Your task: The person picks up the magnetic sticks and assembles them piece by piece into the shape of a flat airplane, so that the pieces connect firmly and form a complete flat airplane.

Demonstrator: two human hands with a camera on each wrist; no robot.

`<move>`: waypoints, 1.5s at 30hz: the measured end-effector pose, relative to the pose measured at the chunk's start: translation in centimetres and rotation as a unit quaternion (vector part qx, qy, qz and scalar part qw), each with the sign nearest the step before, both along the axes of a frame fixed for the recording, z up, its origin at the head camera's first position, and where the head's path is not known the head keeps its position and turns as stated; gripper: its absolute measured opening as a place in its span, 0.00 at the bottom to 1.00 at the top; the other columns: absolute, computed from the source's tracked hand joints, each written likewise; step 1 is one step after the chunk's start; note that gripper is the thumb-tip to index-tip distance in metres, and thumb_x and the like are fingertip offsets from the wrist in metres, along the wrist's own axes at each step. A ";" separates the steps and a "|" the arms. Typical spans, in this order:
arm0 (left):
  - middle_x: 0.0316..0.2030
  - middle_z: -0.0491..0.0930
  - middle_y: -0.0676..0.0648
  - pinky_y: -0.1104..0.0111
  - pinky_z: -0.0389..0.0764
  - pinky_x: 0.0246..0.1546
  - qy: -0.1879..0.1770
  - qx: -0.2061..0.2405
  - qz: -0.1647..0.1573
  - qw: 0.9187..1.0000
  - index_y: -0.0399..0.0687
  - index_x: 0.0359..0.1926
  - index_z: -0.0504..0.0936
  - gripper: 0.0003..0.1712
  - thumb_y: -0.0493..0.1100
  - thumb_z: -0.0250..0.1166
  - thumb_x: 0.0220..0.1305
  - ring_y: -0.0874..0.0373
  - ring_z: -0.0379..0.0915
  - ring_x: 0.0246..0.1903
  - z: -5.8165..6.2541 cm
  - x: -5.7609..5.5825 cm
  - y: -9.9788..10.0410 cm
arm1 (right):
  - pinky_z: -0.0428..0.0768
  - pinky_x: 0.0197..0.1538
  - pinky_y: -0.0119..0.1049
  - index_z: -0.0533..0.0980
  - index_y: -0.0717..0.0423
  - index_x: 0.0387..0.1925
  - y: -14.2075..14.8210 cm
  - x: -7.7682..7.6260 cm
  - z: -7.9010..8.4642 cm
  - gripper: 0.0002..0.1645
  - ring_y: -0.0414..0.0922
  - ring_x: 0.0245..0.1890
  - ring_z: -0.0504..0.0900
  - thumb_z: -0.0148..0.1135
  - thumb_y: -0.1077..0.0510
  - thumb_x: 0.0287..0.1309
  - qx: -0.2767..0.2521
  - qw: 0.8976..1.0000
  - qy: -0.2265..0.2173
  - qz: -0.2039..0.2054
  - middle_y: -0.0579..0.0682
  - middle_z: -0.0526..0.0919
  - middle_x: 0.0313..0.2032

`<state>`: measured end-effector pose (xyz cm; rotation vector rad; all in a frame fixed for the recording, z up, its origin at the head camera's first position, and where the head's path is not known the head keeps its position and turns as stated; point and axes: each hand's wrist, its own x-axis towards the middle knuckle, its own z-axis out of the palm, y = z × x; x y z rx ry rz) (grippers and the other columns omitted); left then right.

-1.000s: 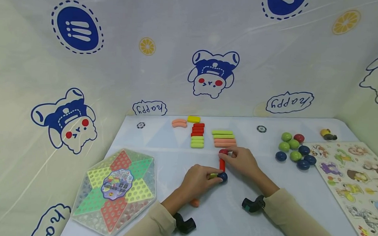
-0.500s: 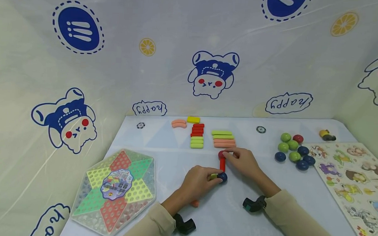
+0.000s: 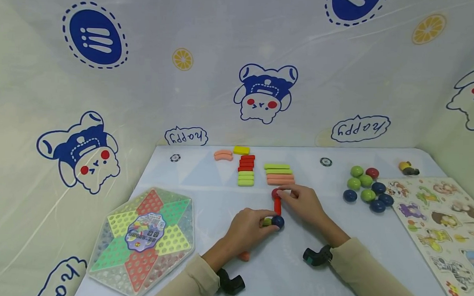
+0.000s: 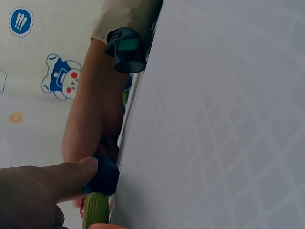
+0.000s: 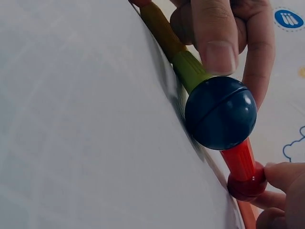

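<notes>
My left hand [image 3: 247, 227] pinches a dark blue ball [image 5: 221, 113] between thumb and fingers, low over the table. A red stick [image 5: 239, 161] runs from that ball to a red ball [image 3: 275, 193], which the fingertips of my right hand [image 3: 303, 204] pinch. On the blue ball's other side a green stick [image 4: 96, 210] joins it, partly hidden behind my left fingers in the head view. Past the green stick, a yellowish-brown stick [image 5: 164, 29] continues the chain in the right wrist view. An orange piece [image 3: 244, 256] peeks out beneath my left wrist.
Several red, green, orange and yellow sticks [image 3: 246, 170] lie in rows at the back. Loose green, red and blue balls [image 3: 367, 195] cluster right, near an animal puzzle board [image 3: 421, 254]. A hexagonal checkers board [image 3: 180, 207] is at left. A small yellow-and-black toy [image 3: 408, 168] sits far right.
My right fingers have shifted from over the red ball to its right side, and the ball has tipped slightly left, now showing more. My left hand keeps its hold on the blue ball.
</notes>
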<state>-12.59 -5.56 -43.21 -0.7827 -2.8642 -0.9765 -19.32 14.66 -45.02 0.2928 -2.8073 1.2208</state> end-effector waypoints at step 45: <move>0.10 0.63 0.65 0.78 0.59 0.13 0.014 0.049 0.011 0.999 0.61 0.46 0.84 0.17 0.53 0.69 0.54 0.76 0.58 0.12 -0.8 1.7 -0.3 | 0.72 0.46 0.39 0.84 0.42 0.36 -14.4 -18.6 3.5 0.11 0.45 0.43 0.69 0.67 0.45 0.52 0.177 0.972 -0.041 0.152 0.44 0.79 0.41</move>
